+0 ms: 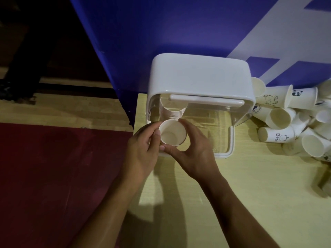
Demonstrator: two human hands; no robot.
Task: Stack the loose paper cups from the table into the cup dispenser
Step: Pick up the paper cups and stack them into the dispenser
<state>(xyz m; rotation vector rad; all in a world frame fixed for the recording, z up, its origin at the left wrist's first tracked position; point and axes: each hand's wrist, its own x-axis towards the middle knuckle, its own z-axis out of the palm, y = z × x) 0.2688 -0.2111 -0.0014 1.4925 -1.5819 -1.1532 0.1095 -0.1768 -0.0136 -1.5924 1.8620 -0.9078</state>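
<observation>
Cups sit stacked (172,111) inside the dispenser (200,76), and we hold another cup (172,133) at its open front, left hand (141,151) and right hand (195,151) both gripping it, with a large pile (295,122) left on the tabletop (250,194).

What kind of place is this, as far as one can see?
Probably an indoor hall or event room: a light wooden table against a blue-and-white panel, a wooden floor with red mat, a cup dispenser beside loose paper cups.
</observation>
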